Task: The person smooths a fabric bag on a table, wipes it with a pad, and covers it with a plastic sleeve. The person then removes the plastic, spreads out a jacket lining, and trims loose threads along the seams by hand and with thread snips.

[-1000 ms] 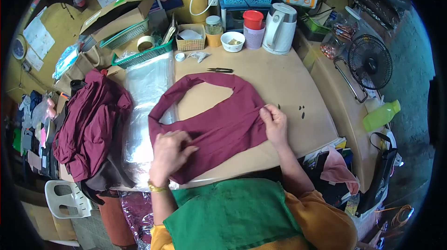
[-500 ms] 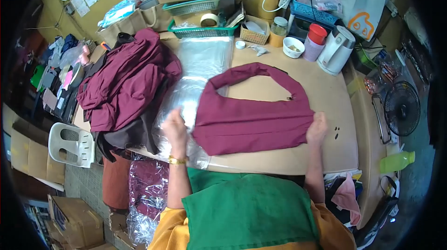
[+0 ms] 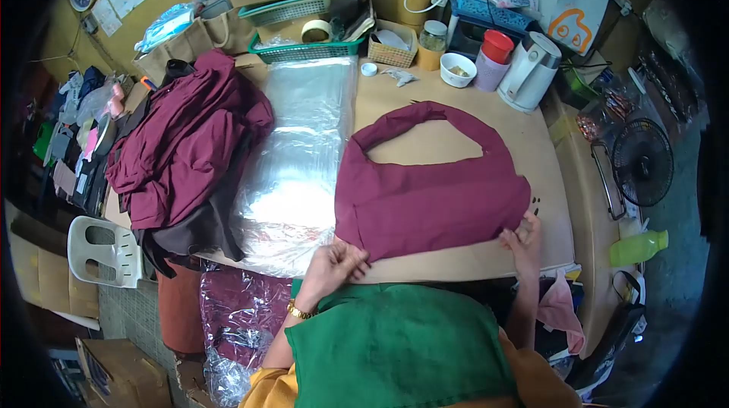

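A maroon cloth bag (image 3: 433, 207) lies flat on the table, its looped strap curving away at the back. My left hand (image 3: 338, 266) pinches the bag's lower left corner between closed fingers. At the lower right corner is my right hand (image 3: 524, 239), its fingertips closed on the bag's edge. Left of the bag, clear plastic sleeves (image 3: 307, 135) lie stacked. Beyond them sits a heap of maroon cloth (image 3: 190, 142) with dark cloth under it.
Along the back stand a green basket (image 3: 307, 52), a wicker basket (image 3: 392, 53), a jar (image 3: 433, 44), a white bowl (image 3: 458, 70), a red-lidded cup (image 3: 495, 59) and a white kettle (image 3: 530, 74). A black fan (image 3: 642, 161) and green bottle (image 3: 639, 248) are right.
My left hand has come from beside the bag onto its lower left corner. My right hand has moved down to the lower right corner. The bag's front now looks smoother.
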The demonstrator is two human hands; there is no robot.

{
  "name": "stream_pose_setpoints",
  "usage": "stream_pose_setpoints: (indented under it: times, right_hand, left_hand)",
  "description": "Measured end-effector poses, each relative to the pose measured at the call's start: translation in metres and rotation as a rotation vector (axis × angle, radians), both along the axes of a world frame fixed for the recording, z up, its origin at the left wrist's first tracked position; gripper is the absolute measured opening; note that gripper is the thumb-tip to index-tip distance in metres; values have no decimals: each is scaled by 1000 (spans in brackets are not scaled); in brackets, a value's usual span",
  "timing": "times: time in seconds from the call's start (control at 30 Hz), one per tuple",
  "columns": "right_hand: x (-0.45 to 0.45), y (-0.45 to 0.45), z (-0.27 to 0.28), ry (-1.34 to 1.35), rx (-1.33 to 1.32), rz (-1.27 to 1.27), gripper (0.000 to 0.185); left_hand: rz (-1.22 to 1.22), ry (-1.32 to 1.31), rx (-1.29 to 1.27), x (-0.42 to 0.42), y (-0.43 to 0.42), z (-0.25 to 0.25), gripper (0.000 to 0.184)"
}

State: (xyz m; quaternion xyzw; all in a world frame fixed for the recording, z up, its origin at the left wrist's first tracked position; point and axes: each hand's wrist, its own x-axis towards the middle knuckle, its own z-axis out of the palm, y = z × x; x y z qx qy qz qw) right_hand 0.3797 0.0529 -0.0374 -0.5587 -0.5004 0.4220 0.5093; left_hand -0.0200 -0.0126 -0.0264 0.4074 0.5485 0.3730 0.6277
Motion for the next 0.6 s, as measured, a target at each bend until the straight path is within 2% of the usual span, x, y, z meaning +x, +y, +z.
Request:
stream_pose_setpoints:
  times: [0.03,0.1,0.17,0.23,0.27,0.3,0.37,0.4,0.5,0.6]
  right_hand:
    - [-3,6,-6,-2,2,-8,51]
    - [-11,20,-13,181,-22,-83,53]
    - [-22,24,-7,224,-88,-93,53]
    - [-23,30,-13,-17,-49,-115,39]
    - [-23,31,-15,-55,-17,-151,30]
    - [-22,33,-15,-60,-16,-163,30]
    - [-18,38,-17,206,-153,-85,29]
    - [-15,40,-27,266,-137,-58,24]
    - [-23,42,-21,338,-161,-63,24]
    - [-32,44,-16,431,-142,-32,28]
  left_hand:
    - [131,-53,47,2,5,-4,22]
    - [129,-65,49,-6,10,-8,20]
    - [150,-11,130,-8,10,-10,22]
    - [166,20,64,-2,7,2,28]
    - [214,149,212,0,5,0,31]
    - [263,276,360,2,3,-2,34]
    - [276,185,308,1,6,-16,38]
    - [333,150,345,2,9,-21,38]
    - [365,161,411,8,19,-19,40]
    - [503,43,406,6,29,-23,39]
